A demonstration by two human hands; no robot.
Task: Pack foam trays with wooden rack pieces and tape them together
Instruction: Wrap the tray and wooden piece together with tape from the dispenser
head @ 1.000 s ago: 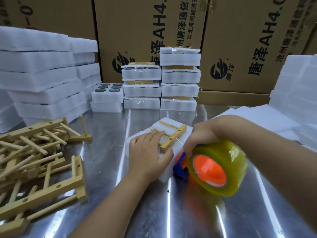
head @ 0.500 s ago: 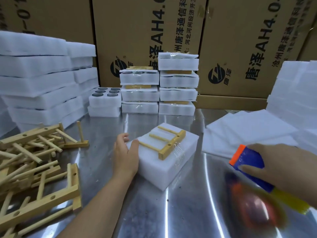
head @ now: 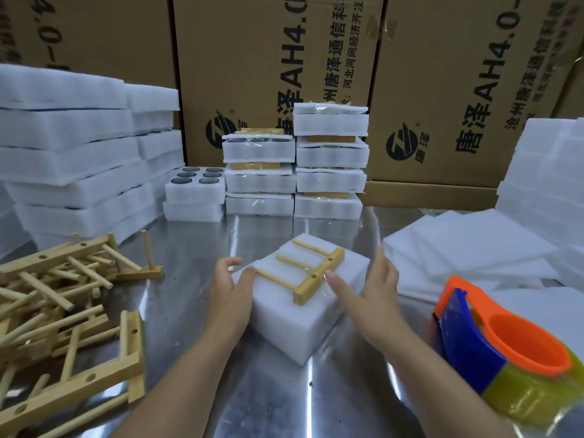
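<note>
Head view: tape dispenser (head: 505,352) partly off-frame.

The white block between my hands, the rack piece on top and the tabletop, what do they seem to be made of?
The white block looks like foam: matte, faintly grainy faces, with glossy clear tape across the top. The rack piece seems bare pale wood: drilled bar, round dowels. The tabletop is probably stainless steel, given its streaky mirror reflections.
</note>
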